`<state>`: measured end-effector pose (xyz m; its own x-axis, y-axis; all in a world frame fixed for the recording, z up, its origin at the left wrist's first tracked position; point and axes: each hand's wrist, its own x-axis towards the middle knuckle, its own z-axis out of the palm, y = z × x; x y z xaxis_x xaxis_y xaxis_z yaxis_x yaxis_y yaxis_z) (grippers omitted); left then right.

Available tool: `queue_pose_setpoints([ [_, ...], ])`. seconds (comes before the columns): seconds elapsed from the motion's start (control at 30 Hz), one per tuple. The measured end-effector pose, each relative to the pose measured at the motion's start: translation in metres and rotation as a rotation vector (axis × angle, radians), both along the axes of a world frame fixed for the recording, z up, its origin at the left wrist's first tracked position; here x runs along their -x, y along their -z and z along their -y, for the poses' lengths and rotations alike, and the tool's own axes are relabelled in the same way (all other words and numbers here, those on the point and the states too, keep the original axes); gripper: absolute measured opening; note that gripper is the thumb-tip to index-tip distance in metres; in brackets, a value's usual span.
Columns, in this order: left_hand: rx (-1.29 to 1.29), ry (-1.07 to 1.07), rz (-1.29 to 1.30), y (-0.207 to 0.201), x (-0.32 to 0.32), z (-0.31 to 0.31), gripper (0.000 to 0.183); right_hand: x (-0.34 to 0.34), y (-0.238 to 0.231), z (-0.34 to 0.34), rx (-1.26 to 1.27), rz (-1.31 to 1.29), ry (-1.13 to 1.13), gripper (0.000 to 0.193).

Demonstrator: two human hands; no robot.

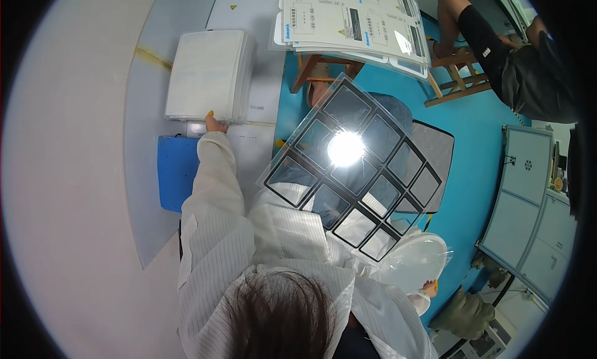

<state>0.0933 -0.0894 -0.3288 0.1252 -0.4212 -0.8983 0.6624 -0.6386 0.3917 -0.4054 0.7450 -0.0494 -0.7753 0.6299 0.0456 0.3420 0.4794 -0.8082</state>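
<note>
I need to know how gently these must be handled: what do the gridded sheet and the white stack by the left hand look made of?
The gridded sheet looks like thin clear plastic film with black printed frames: it is see-through and throws a hard glare. The white stack by the left hand seems to be matte sheets in soft translucent wrap, judging by its hazy, rounded edges; paper or plastic, I cannot tell.

A clear sheet [354, 166] printed with a grid of black-bordered rectangles is catching a white glare at centre. A white coat sleeve [214, 185] with fine pinstripes is showing against a pale grey tabletop [149, 97]. At far left a white stack of sheets [208, 73] is sitting beside a blue pad [174, 169]. The floor [472, 129] is glowing bright turquoise, with white sheets bearing black-and-blue print [354, 20] at the far side.
</note>
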Motion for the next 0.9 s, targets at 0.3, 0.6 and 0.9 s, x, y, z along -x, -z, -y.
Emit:
queue_pose_setpoints([
  [0.3, -0.07, -0.03, -0.036, -0.023, 0.007, 0.003, 0.084, 0.01, -0.002, 0.052, -0.129, -0.138, -0.252, 0.028],
  [0.6, 0.071, -0.19, 0.014, -0.017, -0.018, -0.002, 0.041, 0.019, -0.002, 0.073, -0.185, -0.082, -0.308, 0.024],
  [0.9, 0.482, 0.475, 0.234, 0.036, -0.038, 0.057, 0.032, 0.042, -0.037, 0.078, -0.183, -0.272, -0.418, 0.023],
])
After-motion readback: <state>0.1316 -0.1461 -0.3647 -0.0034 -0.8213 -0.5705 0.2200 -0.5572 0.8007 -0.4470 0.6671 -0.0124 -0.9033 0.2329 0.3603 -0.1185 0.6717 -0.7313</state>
